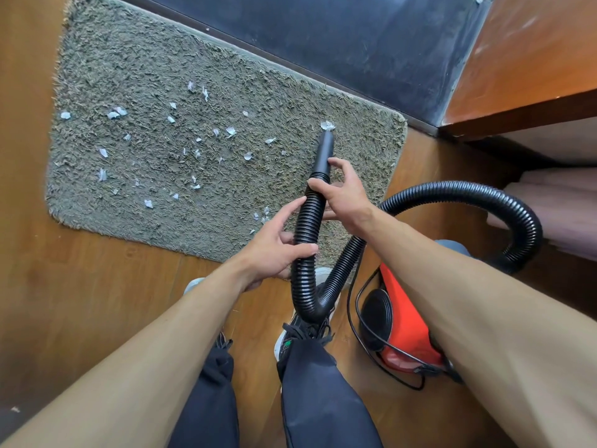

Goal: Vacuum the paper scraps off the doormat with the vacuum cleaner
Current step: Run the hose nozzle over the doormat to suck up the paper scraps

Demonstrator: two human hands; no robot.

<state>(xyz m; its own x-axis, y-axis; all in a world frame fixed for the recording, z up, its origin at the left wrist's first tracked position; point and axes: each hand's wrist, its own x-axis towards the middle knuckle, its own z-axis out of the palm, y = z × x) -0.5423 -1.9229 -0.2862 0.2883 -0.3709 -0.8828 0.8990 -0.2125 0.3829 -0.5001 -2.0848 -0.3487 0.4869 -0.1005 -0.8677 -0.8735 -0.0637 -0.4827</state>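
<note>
Vacuum (403,328) stands on the floor at right. Both forearms extended. Left hand (274,250) grips the hose (307,221), fingers curled round it. Right hand (342,195) grips higher, at the nozzle (324,153) collar. Nozzle tip sits beside one scrap (327,125); other scraps (230,130) lie scattered across the doormat (145,76).

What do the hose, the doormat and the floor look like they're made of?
The hose looks like black ribbed plastic, slightly glossy, bending in loops. The doormat: grey-green shaggy fibre pile, matte. The floor: wood or wood-look laminate, by grain and sheen.
</note>
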